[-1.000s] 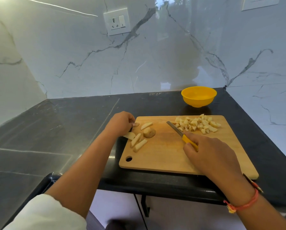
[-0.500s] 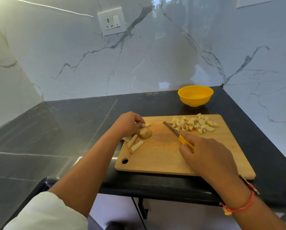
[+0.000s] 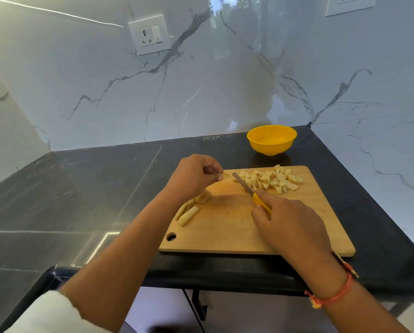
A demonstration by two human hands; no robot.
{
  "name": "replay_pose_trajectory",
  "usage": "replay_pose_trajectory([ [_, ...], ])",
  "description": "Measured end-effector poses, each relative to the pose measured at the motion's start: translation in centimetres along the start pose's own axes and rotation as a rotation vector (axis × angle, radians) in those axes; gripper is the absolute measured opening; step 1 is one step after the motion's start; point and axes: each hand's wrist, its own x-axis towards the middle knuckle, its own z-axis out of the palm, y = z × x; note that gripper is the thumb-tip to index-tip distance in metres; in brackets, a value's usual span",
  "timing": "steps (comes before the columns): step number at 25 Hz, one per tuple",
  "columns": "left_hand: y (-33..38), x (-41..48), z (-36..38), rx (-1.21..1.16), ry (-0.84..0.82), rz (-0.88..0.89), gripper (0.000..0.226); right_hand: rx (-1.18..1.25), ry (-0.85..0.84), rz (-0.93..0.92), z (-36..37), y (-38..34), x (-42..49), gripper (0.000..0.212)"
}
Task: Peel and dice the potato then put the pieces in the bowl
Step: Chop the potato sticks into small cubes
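— So, which step is this?
— Dicing, by the look of it. The left hand [image 3: 196, 176] pinches a potato strip [image 3: 225, 175] in curled fingers [image 3: 212, 169] at the board's [image 3: 237, 234] far left corner, just beside the knife [image 3: 245, 187] tip.
— And the knife?
— The right hand [image 3: 290, 224] has its fingers wrapped round the yellow handle. The blade slants toward the dice [image 3: 273, 180], heaped at the board's far right.
— What's left to cut?
— A few strips [image 3: 189, 215] and a rounded stub [image 3: 203, 197] by the board's left edge, partly hidden under the left wrist. The bowl [image 3: 272, 140] sits on the bench [image 3: 105, 188] just beyond the board and appears to hold no potato.
— Next move?
— I'd judge the pinched strip needs laying flat before the blade, holding fingers tucked back, then crosswise cuts. Filling the bowl comes once the strips are done.
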Motion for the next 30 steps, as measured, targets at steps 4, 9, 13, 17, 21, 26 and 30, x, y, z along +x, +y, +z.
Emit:
replay_pose_trajectory([
  [4,1.2,-2.5,2.9,-0.05,-0.056,0.01,0.012,0.007,-0.003,0.013,0.0,0.0,0.0,0.049],
  [9,0.8,-3.4,4.5,-0.036,0.063,-0.046,0.026,0.0,-0.012,0.006,-0.1,-0.1,-0.1,0.048],
  [13,0.9,-3.4,5.0,0.019,0.07,-0.031,0.028,0.012,-0.041,-0.002,-0.3,-0.2,0.0,0.047],
  [17,0.9,-3.6,5.4,0.034,0.138,-0.016,0.021,0.005,-0.047,-0.01,-0.4,-0.2,-0.5,0.048],
  [21,0.9,-3.6,5.6,0.034,0.2,-0.016,0.018,-0.011,-0.038,-0.027,-0.5,-0.4,-0.8,0.049],
  [26,0.8,-3.7,5.8,0.044,0.226,-0.012,0.014,-0.037,-0.054,-0.036,-0.5,-0.6,-0.8,0.048],
  [30,0.8,-3.6,5.7,0.061,0.207,-0.005,0.014,-0.039,-0.095,-0.033,-0.4,-0.9,-0.1,0.048],
])
